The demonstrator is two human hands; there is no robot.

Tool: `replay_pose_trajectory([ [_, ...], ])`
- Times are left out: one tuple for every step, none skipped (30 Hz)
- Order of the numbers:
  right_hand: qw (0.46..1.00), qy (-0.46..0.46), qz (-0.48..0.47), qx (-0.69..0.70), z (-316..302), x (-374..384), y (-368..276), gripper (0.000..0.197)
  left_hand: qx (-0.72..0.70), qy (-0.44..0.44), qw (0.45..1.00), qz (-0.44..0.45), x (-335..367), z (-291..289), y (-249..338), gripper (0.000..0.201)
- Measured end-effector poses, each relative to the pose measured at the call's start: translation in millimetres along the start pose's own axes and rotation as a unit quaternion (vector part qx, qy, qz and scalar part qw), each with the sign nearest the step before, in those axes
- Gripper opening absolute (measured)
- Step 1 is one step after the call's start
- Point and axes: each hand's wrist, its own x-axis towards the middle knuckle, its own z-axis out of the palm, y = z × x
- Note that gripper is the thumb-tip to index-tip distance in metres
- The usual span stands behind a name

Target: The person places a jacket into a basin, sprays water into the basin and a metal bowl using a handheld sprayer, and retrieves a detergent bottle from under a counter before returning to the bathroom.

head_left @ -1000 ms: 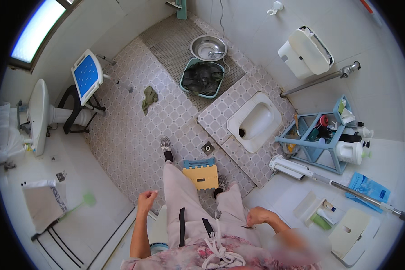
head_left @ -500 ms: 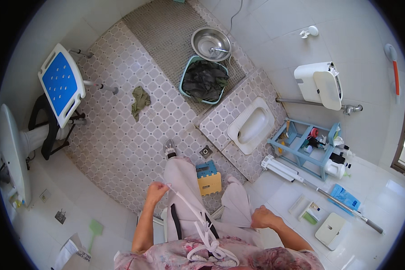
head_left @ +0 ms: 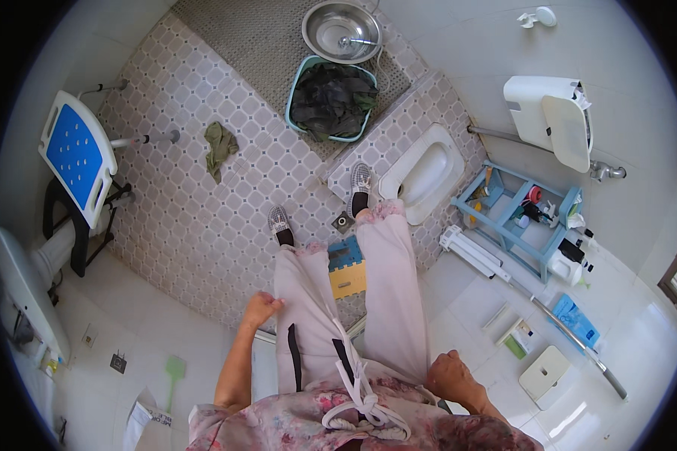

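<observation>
My left hand [head_left: 262,309] is closed, with its fingertips at the outer edge of the left leg of my pale pink trousers [head_left: 391,293]. Whether it pinches cloth cannot be made out. At the other side, my right hand [head_left: 453,376] is curled beside the right thigh, its fingers mostly hidden. A white drawstring [head_left: 357,398] hangs tied in a bow over my floral top. Between my legs, a folding step stool [head_left: 347,279] in yellow and blue lies on the tiles. Ahead are a rumpled olive cloth [head_left: 220,148] and a turquoise basin [head_left: 292,116] full of dark wet-looking cloth.
A squat toilet [head_left: 429,169] is set in a raised tiled step at right. Past it stands a blue rack [head_left: 504,225] of bottles, with a white-headed mop [head_left: 470,252] beside it. A metal bowl [head_left: 323,34] sits beyond the basin. At left are a blue-seated shower chair [head_left: 80,154] and a washbasin [head_left: 26,301].
My right foot has come forward into view near the toilet step. The drawstring end no longer reaches my left hand. The room has shifted in the picture as I move forward.
</observation>
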Motion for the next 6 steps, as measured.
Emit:
replay_pose_trajectory([
  [1.000,0.018,-0.002,-0.024,-5,4,11,0.016,0.024,-0.026,0.999,-0.013,4,0,6,0.058],
  [1.000,0.012,-0.005,-0.020,-11,8,26,0.016,0.048,-0.052,0.997,-0.026,6,1,12,0.056],
  [0.999,-0.033,-0.009,0.007,-17,15,41,0.013,0.053,-0.055,0.997,-0.032,8,4,19,0.056],
  [0.996,-0.078,-0.013,0.034,-24,21,53,0.012,0.068,-0.043,0.996,-0.043,8,8,26,0.053],
  [0.996,-0.084,-0.005,0.043,-32,27,60,0.013,0.083,-0.030,0.995,-0.053,8,11,32,0.050],
  [0.995,-0.091,0.002,0.050,-43,30,66,0.014,0.056,-0.013,0.997,-0.045,6,17,34,0.049],
])
